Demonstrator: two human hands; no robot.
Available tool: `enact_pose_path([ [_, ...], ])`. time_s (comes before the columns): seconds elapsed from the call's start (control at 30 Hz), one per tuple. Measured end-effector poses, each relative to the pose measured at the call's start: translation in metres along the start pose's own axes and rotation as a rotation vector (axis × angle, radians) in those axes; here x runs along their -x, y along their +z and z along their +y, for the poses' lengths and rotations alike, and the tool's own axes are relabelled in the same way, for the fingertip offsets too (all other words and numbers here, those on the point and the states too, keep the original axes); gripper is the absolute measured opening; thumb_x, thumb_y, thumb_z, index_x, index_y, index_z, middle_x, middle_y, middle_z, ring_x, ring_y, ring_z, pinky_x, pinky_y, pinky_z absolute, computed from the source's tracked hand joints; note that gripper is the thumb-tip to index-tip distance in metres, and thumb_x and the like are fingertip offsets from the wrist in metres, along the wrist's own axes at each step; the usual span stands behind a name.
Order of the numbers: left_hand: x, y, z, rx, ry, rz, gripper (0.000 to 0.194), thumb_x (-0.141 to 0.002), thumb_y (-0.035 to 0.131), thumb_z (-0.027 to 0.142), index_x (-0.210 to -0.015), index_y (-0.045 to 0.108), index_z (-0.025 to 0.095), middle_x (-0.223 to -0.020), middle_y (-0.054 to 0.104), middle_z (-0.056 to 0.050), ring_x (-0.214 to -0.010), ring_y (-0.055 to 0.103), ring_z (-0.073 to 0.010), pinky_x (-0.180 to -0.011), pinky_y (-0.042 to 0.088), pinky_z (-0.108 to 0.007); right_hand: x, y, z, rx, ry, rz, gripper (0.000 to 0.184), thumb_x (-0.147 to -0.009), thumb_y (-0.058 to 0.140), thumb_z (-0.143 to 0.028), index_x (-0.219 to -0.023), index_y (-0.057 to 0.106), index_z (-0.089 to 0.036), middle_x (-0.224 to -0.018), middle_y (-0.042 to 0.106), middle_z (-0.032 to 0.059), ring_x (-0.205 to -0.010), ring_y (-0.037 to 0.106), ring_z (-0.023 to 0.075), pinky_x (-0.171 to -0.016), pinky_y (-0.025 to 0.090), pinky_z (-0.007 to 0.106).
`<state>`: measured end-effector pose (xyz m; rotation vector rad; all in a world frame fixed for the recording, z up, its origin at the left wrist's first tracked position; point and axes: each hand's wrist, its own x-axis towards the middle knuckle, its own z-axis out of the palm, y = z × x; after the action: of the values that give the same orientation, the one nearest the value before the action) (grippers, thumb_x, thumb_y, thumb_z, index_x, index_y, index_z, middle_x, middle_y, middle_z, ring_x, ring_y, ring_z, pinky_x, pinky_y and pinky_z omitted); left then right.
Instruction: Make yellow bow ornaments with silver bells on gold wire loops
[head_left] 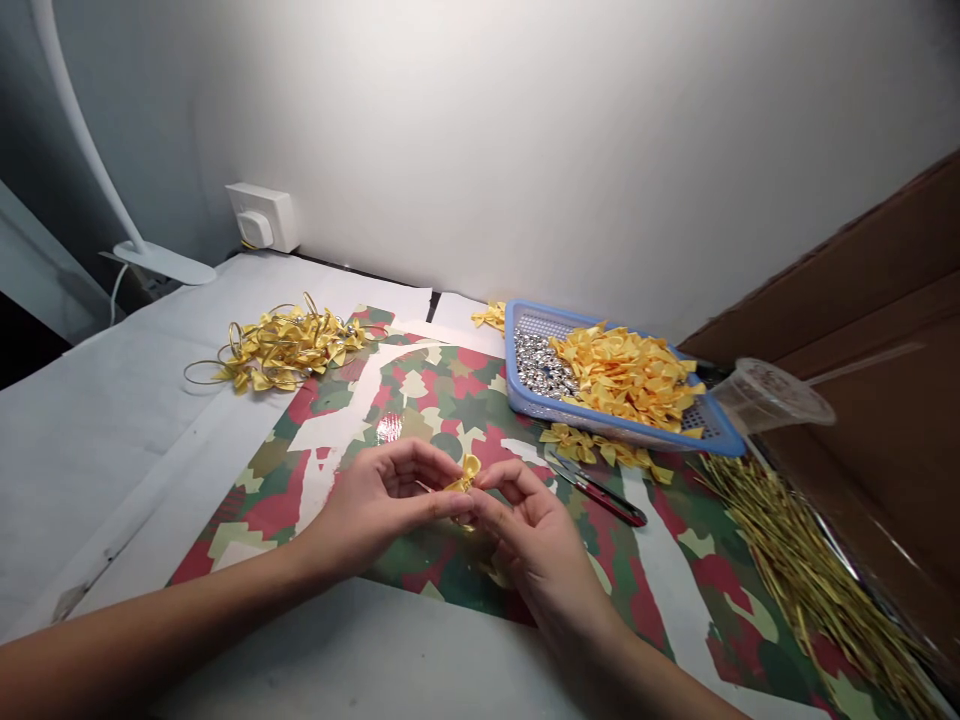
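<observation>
Both hands meet over the middle of a camouflage-patterned sheet (465, 390). Between their fingertips is a small yellow ribbon bow (470, 467), partly covered by the fingers. My left hand (397, 490) pinches the bow from the left with thumb and forefinger. From the right, my right hand (521, 510) closes its fingertips on the same bow. Whether a wire or bell is attached to it is hidden. A tool with red and black handles (611, 500), perhaps small scissors, lies just right of my right hand.
A blue plastic basket (512, 375) holds yellow bows (630, 375) and silvery bells or beads (538, 362). Bows with gold wire loops (292, 345) are heaped at left. Thin gold-green ties (810, 570) lie at right, near a clear plastic cup (780, 393). A white lamp base (165, 263) stands far left.
</observation>
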<state>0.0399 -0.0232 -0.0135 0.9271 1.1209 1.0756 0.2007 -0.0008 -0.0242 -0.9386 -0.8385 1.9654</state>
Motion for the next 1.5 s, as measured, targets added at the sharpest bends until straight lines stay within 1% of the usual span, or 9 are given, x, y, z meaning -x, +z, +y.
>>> enact_pose_path([
  [0.23, -0.002, 0.001, 0.003, 0.020, 0.028, 0.009, 0.016, -0.070, 0.078, 0.022, -0.077, 0.065, 0.017, -0.072, 0.071, 0.003, -0.069, 0.070, -0.0115, -0.064, 0.054, -0.018, -0.006, -0.002, 0.006, -0.113, -0.023, 0.017, 0.030, -0.058, 0.088, -0.027, -0.065, 0.060, -0.019, -0.064, 0.061, -0.0073, -0.054, 0.063, 0.0061, -0.053, 0.051, 0.013],
  [0.43, 0.001, 0.004, 0.004, 0.051, 0.041, -0.001, 0.018, -0.072, 0.078, 0.021, -0.074, 0.061, 0.017, -0.068, 0.069, 0.005, -0.066, 0.069, -0.0101, -0.062, 0.054, -0.017, -0.005, -0.001, 0.006, -0.056, -0.039, 0.036, 0.032, -0.058, 0.088, -0.030, -0.064, 0.058, -0.019, -0.064, 0.062, -0.0070, -0.053, 0.062, 0.0065, -0.057, 0.053, 0.016],
  [0.53, 0.002, 0.003, 0.001, 0.046, 0.067, -0.023, 0.017, -0.075, 0.076, 0.023, -0.076, 0.060, 0.018, -0.071, 0.067, 0.005, -0.068, 0.068, -0.0090, -0.064, 0.053, -0.017, -0.002, 0.000, 0.004, -0.049, -0.066, 0.024, 0.031, -0.061, 0.086, -0.029, -0.064, 0.057, -0.019, -0.065, 0.062, -0.0074, -0.054, 0.062, 0.0056, -0.057, 0.052, 0.015],
  [0.73, 0.003, 0.001, -0.002, -0.049, 0.151, 0.000, 0.017, -0.078, 0.074, 0.025, -0.080, 0.059, 0.019, -0.077, 0.060, 0.005, -0.070, 0.059, -0.0070, -0.064, 0.048, -0.016, 0.000, 0.000, 0.002, -0.021, -0.090, -0.033, 0.026, -0.068, 0.083, -0.027, -0.071, 0.058, -0.020, -0.072, 0.064, -0.0067, -0.058, 0.064, 0.0050, -0.058, 0.051, 0.013],
  [0.87, 0.004, 0.000, -0.002, -0.041, 0.170, 0.007, 0.016, -0.079, 0.072, 0.026, -0.082, 0.057, 0.020, -0.080, 0.057, 0.005, -0.071, 0.058, -0.0079, -0.065, 0.049, -0.017, 0.000, -0.001, 0.001, 0.034, -0.115, -0.056, 0.025, -0.070, 0.082, -0.026, -0.072, 0.058, -0.020, -0.076, 0.065, -0.0066, -0.064, 0.067, 0.0059, -0.065, 0.054, 0.015],
  [1.03, 0.004, -0.001, -0.003, -0.036, 0.124, -0.007, 0.018, -0.081, 0.071, 0.029, -0.092, 0.058, 0.023, -0.082, 0.062, 0.004, -0.076, 0.061, -0.0099, -0.067, 0.050, -0.019, 0.002, 0.000, -0.003, 0.126, -0.189, -0.052, 0.023, -0.072, 0.080, -0.026, -0.073, 0.058, -0.020, -0.075, 0.066, -0.0064, -0.067, 0.067, 0.0050, -0.066, 0.055, 0.013],
  [1.13, 0.002, -0.001, -0.001, -0.019, 0.048, -0.003, 0.023, -0.077, 0.074, 0.030, -0.096, 0.063, 0.022, -0.079, 0.068, 0.003, -0.077, 0.065, -0.0113, -0.070, 0.051, -0.020, 0.002, 0.001, -0.004, 0.149, -0.244, -0.023, 0.024, -0.071, 0.080, -0.026, -0.072, 0.057, -0.020, -0.075, 0.064, -0.0067, -0.066, 0.066, 0.0048, -0.067, 0.056, 0.014],
  [1.3, -0.002, -0.004, 0.001, 0.060, -0.181, 0.042, 0.027, -0.067, 0.082, 0.030, -0.088, 0.071, 0.019, -0.082, 0.076, -0.002, -0.080, 0.069, -0.0147, -0.077, 0.052, -0.023, 0.002, -0.001, -0.001, 0.164, -0.309, 0.035, 0.028, -0.071, 0.080, -0.026, -0.068, 0.053, -0.019, -0.073, 0.061, -0.0068, -0.064, 0.064, 0.0050, -0.065, 0.055, 0.015],
  [1.5, -0.003, -0.007, 0.002, 0.078, -0.228, -0.029, 0.017, -0.068, 0.080, 0.032, -0.077, 0.075, 0.019, -0.078, 0.076, -0.002, -0.076, 0.068, -0.0143, -0.075, 0.051, -0.024, 0.004, 0.000, 0.000, 0.217, -0.308, 0.054, 0.027, -0.070, 0.080, -0.027, -0.067, 0.054, -0.020, -0.072, 0.060, -0.0056, -0.065, 0.064, 0.0078, -0.066, 0.057, 0.018],
])
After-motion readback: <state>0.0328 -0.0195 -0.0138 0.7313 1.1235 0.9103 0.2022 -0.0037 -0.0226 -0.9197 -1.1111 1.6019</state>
